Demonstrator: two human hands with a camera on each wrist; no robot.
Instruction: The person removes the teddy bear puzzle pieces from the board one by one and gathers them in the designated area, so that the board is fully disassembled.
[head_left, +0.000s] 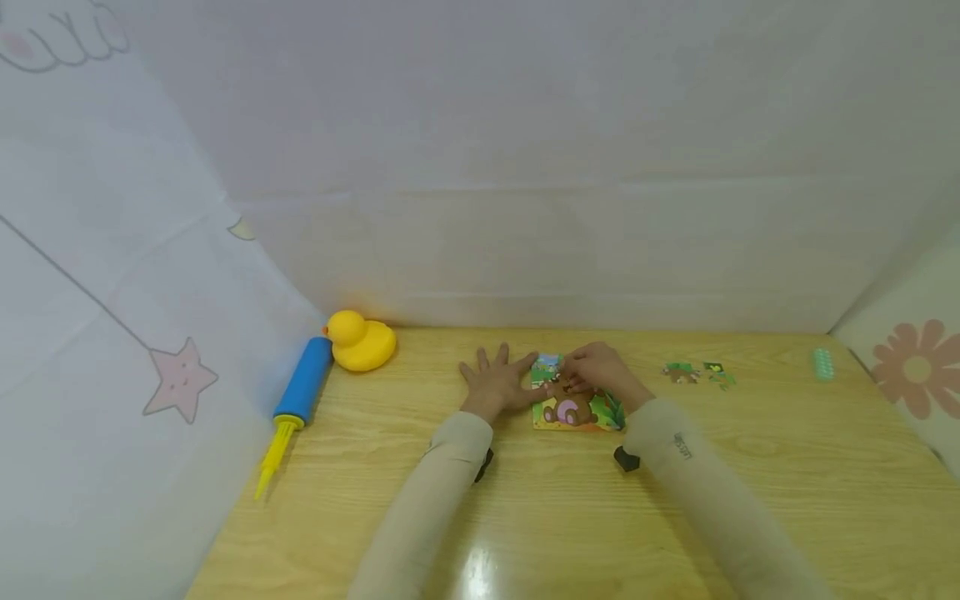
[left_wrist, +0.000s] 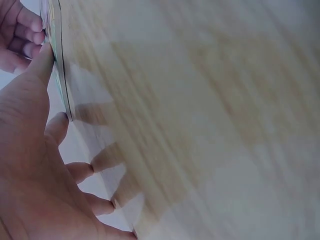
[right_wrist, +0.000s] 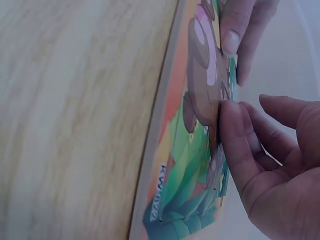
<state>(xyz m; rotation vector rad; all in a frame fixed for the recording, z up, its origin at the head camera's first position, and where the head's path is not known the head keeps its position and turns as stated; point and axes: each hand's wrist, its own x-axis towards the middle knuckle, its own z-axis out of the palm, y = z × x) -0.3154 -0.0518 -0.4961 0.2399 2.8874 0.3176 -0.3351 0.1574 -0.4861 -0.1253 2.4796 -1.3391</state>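
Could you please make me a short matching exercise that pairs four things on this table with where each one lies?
Things:
1. flat rectangular puzzle board with a brown bear picture
2. yellow duck-shaped toy
3. blue-and-yellow hand pump
4. small loose multicoloured puzzle pieces

Places:
A. farthest left of the four
B. touched by the left hand and the right hand
C. to the right of the board
D. beside the pump's blue end

Pairs: 1-B, 2-D, 3-A, 4-C

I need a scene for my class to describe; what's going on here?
Someone is working on a bear puzzle on a wooden table. Their left hand is spread across the puzzle's edge and the table. The right hand touches it too; whether it holds anything is unclear. A few loose pieces lie to the right.
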